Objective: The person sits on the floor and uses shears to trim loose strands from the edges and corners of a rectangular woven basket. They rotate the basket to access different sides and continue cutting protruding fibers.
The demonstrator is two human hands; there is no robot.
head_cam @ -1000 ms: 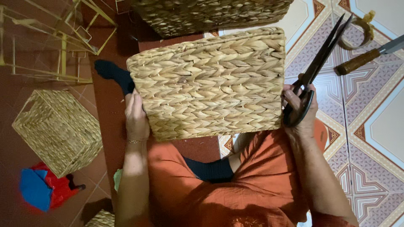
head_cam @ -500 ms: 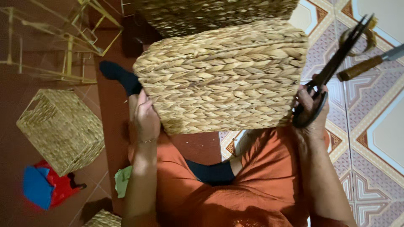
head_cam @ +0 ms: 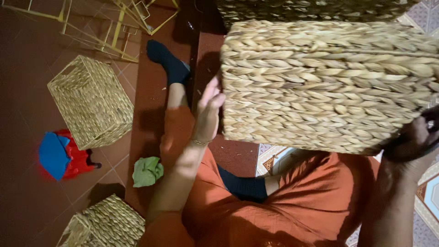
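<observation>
I hold a large woven straw basket (head_cam: 329,87) up close in front of me, over my lap in orange trousers. My left hand (head_cam: 208,112) lies flat against its left side with the fingers stretched upward. My right hand (head_cam: 414,137) sits in shadow under the basket's lower right corner, closed around the dark handles of scissors (head_cam: 430,124). The blades are hidden. My leg in a dark sock (head_cam: 169,61) stretches out on the red floor beyond the left hand.
A smaller woven basket (head_cam: 91,103) lies on the floor at left, and another (head_cam: 107,224) sits at bottom left. Nearby are a red and blue object (head_cam: 61,155), a green cloth (head_cam: 147,171), yellow metal frames (head_cam: 123,23) and a further basket (head_cam: 311,9).
The basket has come closer and shifted right, filling more of the view. The scissor blades and the knife on the tiles have passed out of sight. My left hand has opened flat on the side.
</observation>
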